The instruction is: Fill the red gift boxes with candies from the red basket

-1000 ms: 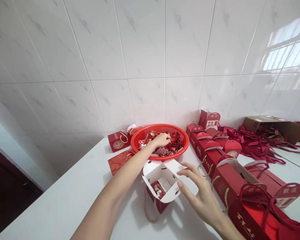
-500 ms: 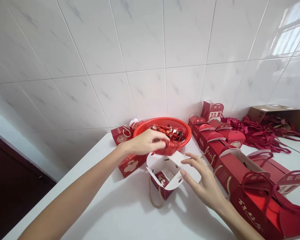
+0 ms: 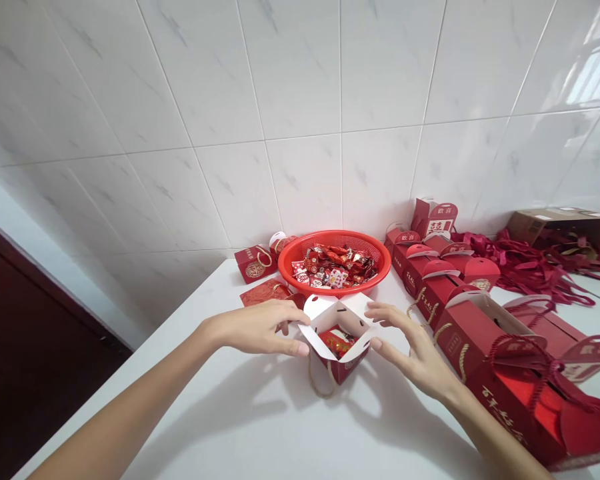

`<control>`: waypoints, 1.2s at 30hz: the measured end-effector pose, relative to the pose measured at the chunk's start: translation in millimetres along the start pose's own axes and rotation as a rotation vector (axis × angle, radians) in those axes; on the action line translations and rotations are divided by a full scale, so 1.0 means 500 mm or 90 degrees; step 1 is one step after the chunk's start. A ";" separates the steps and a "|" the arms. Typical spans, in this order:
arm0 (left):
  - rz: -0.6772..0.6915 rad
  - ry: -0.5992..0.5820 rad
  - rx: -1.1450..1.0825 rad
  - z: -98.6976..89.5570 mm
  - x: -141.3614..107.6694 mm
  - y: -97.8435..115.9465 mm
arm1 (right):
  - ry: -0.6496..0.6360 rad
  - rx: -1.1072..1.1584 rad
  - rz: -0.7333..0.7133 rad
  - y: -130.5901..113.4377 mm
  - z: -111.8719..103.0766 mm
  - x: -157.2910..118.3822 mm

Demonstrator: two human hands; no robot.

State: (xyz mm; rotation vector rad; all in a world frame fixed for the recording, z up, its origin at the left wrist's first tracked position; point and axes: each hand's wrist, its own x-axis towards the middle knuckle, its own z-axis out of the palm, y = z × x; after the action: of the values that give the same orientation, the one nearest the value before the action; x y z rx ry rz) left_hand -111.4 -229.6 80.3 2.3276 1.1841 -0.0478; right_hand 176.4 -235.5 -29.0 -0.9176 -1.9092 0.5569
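A small red gift box [image 3: 349, 373] with white inner flaps stands unfolded at the top on the table, a rope handle hanging on its front left side. Red wrapped candy [image 3: 339, 343] lies inside it. My left hand [image 3: 265, 328] is at the box's left flap, thumb and fingers apart, fingertips by the edge. On the other side, my right hand [image 3: 411, 343] has its fingers spread at the right flap. Neither hand holds anything that I can see. Just behind the box sits a red plastic basket [image 3: 384, 268] of wrapped candies [image 3: 333, 265].
Several red gift boxes [image 3: 455, 323] line the right side of the white table [image 3: 220, 420]. Dark red ribbons [image 3: 525, 267] lie beyond them, near a cardboard carton [image 3: 555, 223]. More red boxes [image 3: 255, 265] stand left of the basket, against the tiled wall [image 3: 310, 187].
My left hand has moved from above the box down to its left flap and let go of the red candy pack, which now lies inside. My right hand stays at the right flap.
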 end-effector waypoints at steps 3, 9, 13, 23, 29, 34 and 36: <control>0.040 0.037 -0.053 0.016 -0.002 -0.010 | -0.032 0.009 -0.053 -0.015 0.002 -0.002; 0.028 0.109 -0.089 0.056 0.006 -0.014 | -0.043 0.008 -0.183 -0.036 0.017 -0.019; -0.001 0.238 -0.116 0.103 0.036 -0.004 | 0.002 -0.010 -0.214 -0.036 0.026 -0.030; 0.017 0.367 -0.200 0.162 0.073 0.009 | -0.013 -0.025 -0.170 -0.033 0.045 -0.030; 0.065 0.316 -0.273 0.160 0.057 0.016 | 0.027 -0.052 -0.117 -0.024 0.070 -0.040; 0.101 0.242 -0.221 0.183 0.054 0.022 | 0.043 -0.089 -0.049 -0.014 0.083 -0.039; 0.101 0.262 -0.207 0.195 0.058 0.020 | 0.043 -0.104 -0.027 -0.016 0.089 -0.046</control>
State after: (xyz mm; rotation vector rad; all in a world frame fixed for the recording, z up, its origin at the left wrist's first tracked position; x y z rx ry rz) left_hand -66.3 -258.1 -6.8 2.1843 1.0862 0.6594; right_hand 141.3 -258.9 -57.1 -0.9844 -1.9288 0.3441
